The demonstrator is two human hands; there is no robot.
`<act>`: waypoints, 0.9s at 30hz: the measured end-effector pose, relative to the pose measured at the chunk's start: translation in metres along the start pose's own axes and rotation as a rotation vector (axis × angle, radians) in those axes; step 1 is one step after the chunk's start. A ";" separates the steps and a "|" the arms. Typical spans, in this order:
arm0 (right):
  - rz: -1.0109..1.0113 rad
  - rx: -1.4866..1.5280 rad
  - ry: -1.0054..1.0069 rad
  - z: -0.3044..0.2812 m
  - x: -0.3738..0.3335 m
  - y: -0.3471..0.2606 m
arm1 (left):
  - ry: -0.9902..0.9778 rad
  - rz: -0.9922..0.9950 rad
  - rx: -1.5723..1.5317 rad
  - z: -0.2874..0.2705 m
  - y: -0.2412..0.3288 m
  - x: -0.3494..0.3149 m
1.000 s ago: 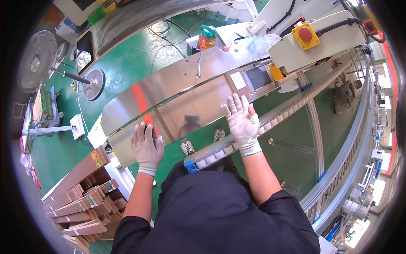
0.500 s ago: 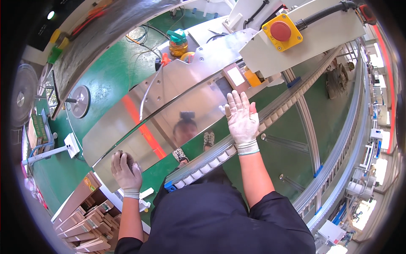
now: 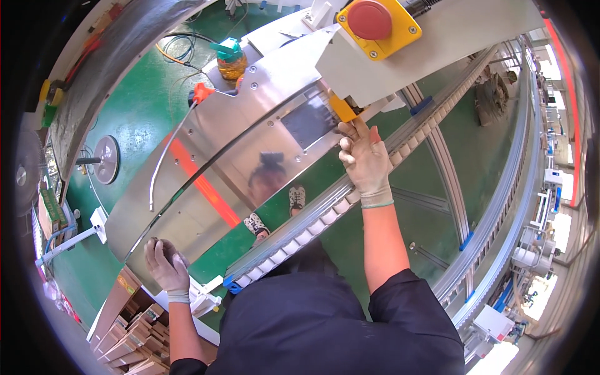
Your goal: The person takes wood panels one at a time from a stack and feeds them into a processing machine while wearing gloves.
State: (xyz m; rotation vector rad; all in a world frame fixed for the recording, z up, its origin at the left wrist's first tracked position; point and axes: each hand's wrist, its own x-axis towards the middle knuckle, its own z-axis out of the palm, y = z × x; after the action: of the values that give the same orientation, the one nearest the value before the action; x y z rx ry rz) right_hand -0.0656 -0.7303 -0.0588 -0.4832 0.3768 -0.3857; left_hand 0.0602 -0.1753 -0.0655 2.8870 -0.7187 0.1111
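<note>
Right hand [image 3: 365, 159] half-curled against yellow block [image 3: 342, 109], tabletop [image 3: 234, 134] right end; cannot tell if pinching. Left hand [image 3: 166, 265] loosely spread near left end, perhaps for balance.

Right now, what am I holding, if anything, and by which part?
Nothing that shows: your left hand is loosely curled by the metal plate, your right hand near the orange block.

Jar [image 3: 230, 62], teal lid, 11 o'clock. Looped cables [image 3: 178, 60] on green floor [image 3: 139, 115], between 10 and 11. Fan [image 3: 26, 167], 9 o'clock, dim at rim. Brown boards [image 3: 136, 337] stacked, between 7 and 8. White box [image 3: 494, 323], 4 o'clock. Grey bundle [image 3: 492, 100], 2 o'clock, contents unclear.
</note>
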 end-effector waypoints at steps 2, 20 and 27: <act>0.047 -0.072 -0.001 -0.004 0.001 -0.012 | -0.009 -0.017 0.008 0.002 -0.002 -0.002; -0.190 -0.050 0.385 -0.062 0.064 -0.127 | 0.005 0.034 0.039 0.005 -0.011 -0.002; -0.521 -1.235 0.457 -0.039 -0.041 -0.032 | 0.036 0.034 0.019 0.004 -0.005 -0.003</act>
State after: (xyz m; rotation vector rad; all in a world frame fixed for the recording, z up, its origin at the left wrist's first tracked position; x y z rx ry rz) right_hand -0.1260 -0.7528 -0.0646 -1.7335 0.9382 -0.7575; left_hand 0.0604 -0.1704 -0.0701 2.8837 -0.7642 0.1739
